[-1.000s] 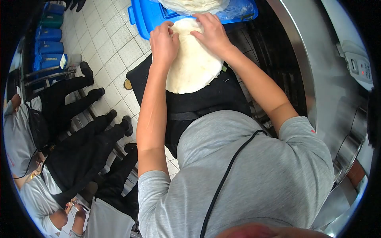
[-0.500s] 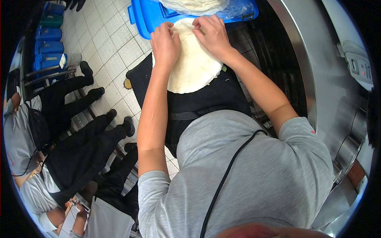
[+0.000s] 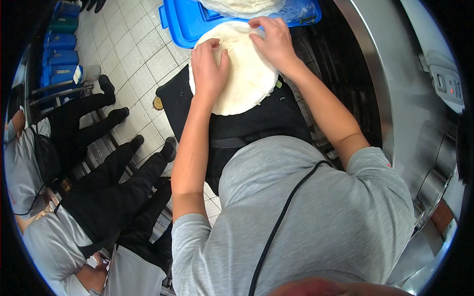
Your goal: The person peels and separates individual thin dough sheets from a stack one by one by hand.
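A round pale flatbread (image 3: 244, 74) lies over the black apron on my lap, its far edge near a blue tray (image 3: 185, 27). My left hand (image 3: 210, 69) rests over its left part, thumb and fingers apart, with nothing visible between them. At the upper right edge is my right hand (image 3: 274, 42), thumb apart from the curled fingers, touching or just above the bread. A stack of similar flatbreads (image 3: 244, 6) sits on the tray beside clear plastic. A bit of green (image 3: 279, 84) shows at the bread's right edge.
Several co-workers in black trousers (image 3: 98, 182) stand at the left. Blue bins (image 3: 61, 58) line the far left. A steel surface (image 3: 410, 98) with a white device (image 3: 446, 84) is on the right. A small round object (image 3: 158, 103) lies on the tiled floor.
Both hands have moved apart, the left hand down and the right hand right, with their fingers spread wider. More of the bread's far part shows. A co-worker's foot has shifted right.
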A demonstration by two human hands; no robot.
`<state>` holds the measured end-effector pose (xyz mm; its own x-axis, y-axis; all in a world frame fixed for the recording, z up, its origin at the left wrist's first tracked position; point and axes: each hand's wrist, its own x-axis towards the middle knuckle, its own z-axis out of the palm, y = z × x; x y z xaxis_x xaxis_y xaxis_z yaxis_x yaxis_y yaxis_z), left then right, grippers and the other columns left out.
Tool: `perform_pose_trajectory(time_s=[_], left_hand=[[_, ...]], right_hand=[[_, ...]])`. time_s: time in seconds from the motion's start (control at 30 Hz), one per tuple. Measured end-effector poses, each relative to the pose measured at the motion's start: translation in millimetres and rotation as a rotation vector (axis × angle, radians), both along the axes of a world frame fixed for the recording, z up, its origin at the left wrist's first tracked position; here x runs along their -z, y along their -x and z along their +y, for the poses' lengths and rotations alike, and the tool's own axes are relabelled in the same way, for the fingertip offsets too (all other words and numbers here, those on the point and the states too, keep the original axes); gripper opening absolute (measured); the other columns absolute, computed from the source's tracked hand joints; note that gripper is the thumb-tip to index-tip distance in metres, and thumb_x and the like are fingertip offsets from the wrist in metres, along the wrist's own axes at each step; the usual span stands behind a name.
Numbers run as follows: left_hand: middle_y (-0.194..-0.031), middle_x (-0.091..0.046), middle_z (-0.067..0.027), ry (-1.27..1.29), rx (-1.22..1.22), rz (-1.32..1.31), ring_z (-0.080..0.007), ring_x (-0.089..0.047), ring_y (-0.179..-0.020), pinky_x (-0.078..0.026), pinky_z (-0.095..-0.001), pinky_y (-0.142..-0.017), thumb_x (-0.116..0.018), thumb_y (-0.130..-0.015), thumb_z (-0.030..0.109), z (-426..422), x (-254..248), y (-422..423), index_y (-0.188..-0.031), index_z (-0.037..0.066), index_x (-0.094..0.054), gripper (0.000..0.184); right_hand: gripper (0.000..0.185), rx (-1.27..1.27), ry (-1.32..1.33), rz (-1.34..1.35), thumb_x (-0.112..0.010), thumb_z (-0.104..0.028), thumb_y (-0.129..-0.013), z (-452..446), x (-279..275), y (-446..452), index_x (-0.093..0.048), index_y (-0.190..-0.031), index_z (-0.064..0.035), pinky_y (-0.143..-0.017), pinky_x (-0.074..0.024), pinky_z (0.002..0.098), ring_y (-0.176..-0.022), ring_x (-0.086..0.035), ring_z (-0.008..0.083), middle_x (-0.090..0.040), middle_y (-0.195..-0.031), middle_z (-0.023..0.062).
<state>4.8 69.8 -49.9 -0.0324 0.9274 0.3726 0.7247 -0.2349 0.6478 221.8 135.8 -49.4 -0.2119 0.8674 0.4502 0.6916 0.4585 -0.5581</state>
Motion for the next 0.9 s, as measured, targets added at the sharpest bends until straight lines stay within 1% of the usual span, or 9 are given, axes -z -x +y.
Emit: perform_pose_trajectory(time_s=[0.13, 0.2, 0.3, 0.33, 0.37, 0.43, 0.5, 0.7, 0.9], left_hand=[[-0.115, -0.074, -0.0163, 0.050, -0.010, -0.022, -0.0367, -0.066, -0.112, -0.051, -0.0468, -0.103, -0.078, -0.092, 0.009, -16.0, -4.8, 4.9, -0.123, 0.002, -0.068, 0.033], [-0.115, -0.074, -0.0162, 0.055, -0.010, -0.038, -0.0363, -0.067, -0.112, -0.051, -0.0464, -0.102, -0.078, -0.093, 0.009, -22.7, -6.6, 6.2, -0.122, 0.002, -0.068, 0.032], [-0.114, -0.074, -0.0159, 0.117, -0.023, -0.096, -0.0352, -0.068, -0.112, -0.052, -0.0458, -0.102, -0.078, -0.093, 0.010, -30.2, -10.0, 5.7, -0.122, 0.002, -0.068, 0.032], [-0.115, -0.075, -0.0162, 0.120, -0.017, -0.078, -0.0319, -0.071, -0.112, -0.055, -0.0434, -0.102, -0.078, -0.095, 0.009, -32.1, -10.2, 5.6, -0.123, 0.001, -0.068, 0.031], [-0.116, -0.076, -0.0166, 0.122, -0.012, -0.060, -0.0286, -0.075, -0.112, -0.057, -0.0411, -0.101, -0.078, -0.097, 0.009, -34.8, -11.0, 5.4, -0.125, 0.000, -0.069, 0.030], [-0.117, -0.076, -0.0164, 0.139, -0.010, -0.059, -0.0286, -0.075, -0.112, -0.057, -0.0411, -0.101, -0.078, -0.097, 0.009, -40.6, -16.1, 3.9, -0.125, 0.000, -0.069, 0.030], [-0.117, -0.076, -0.0162, 0.159, -0.007, -0.057, -0.0286, -0.075, -0.112, -0.057, -0.0411, -0.102, -0.078, -0.097, 0.009, -45.2, -19.4, 1.3, -0.125, 0.000, -0.069, 0.031], [-0.117, -0.077, -0.0152, 0.159, 0.015, -0.089, -0.0283, -0.076, -0.111, -0.057, -0.0406, -0.102, -0.078, -0.097, 0.009, -47.5, -20.3, -4.2, -0.125, 0.000, -0.069, 0.031], [-0.114, -0.078, -0.0145, 0.202, 0.028, -0.110, -0.0284, -0.076, -0.111, -0.058, -0.0410, -0.102, -0.078, -0.097, 0.009, -46.7, -20.1, -12.8, -0.125, 0.001, -0.069, 0.030]], right_hand=[[0.030, -0.023, 0.055, 0.043, -0.086, -0.012, -0.084, 7.2, 1.8, -14.0, -0.075, -0.112, -0.0111, -0.098, -0.0521, 0.0436, -0.097, -0.069, 0.0315, -0.081, -0.101, 0.0032], [0.033, -0.045, 0.269, 0.069, -0.086, -0.016, -0.089, 9.2, 2.4, -18.1, -0.078, -0.120, -0.0111, -0.099, -0.0525, 0.0407, -0.101, -0.068, 0.0265, -0.080, -0.106, 0.0020], [0.032, -0.079, 0.271, 0.034, -0.085, -0.020, -0.090, 9.9, 3.3, -19.1, -0.078, -0.121, -0.0113, -0.098, -0.0517, 0.0409, -0.098, -0.067, 0.0267, -0.078, -0.102, 0.0033], [0.032, -0.079, 0.270, 0.033, -0.085, -0.020, -0.090, 10.6, 4.9, -18.8, -0.078, -0.121, -0.0113, -0.098, -0.0517, 0.0409, -0.098, -0.067, 0.0267, -0.078, -0.102, 0.0033], [0.032, -0.076, 0.214, -0.008, -0.085, -0.021, -0.091, 11.2, 6.2, -17.9, -0.079, -0.121, -0.0121, -0.098, -0.0513, 0.0412, -0.098, -0.067, 0.0270, -0.076, -0.100, 0.0041], [0.032, -0.073, 0.157, -0.048, -0.085, -0.023, -0.091, 12.5, 4.8, -14.7, -0.079, -0.121, -0.0129, -0.097, -0.0508, 0.0415, -0.097, -0.066, 0.0272, -0.074, -0.098, 0.0050], [0.027, -0.077, 0.125, -0.068, -0.085, -0.024, -0.088, 13.9, 4.3, -11.4, -0.082, -0.114, -0.0143, -0.099, -0.0530, 0.0449, -0.102, -0.065, 0.0336, -0.072, -0.098, 0.0082], [0.017, -0.039, -0.028, -0.101, -0.085, -0.021, -0.087, 15.0, 1.7, -0.9, -0.085, -0.104, -0.0150, -0.097, -0.0518, 0.0444, -0.109, -0.063, 0.0314, -0.072, -0.101, 0.0060], [0.015, -0.015, -0.101, -0.138, -0.084, -0.017, -0.088, 5.4, 1.7, -1.0, -0.087, -0.102, -0.0151, -0.098, -0.0506, 0.0447, -0.110, -0.065, 0.0288, -0.077, -0.105, 0.0030]])
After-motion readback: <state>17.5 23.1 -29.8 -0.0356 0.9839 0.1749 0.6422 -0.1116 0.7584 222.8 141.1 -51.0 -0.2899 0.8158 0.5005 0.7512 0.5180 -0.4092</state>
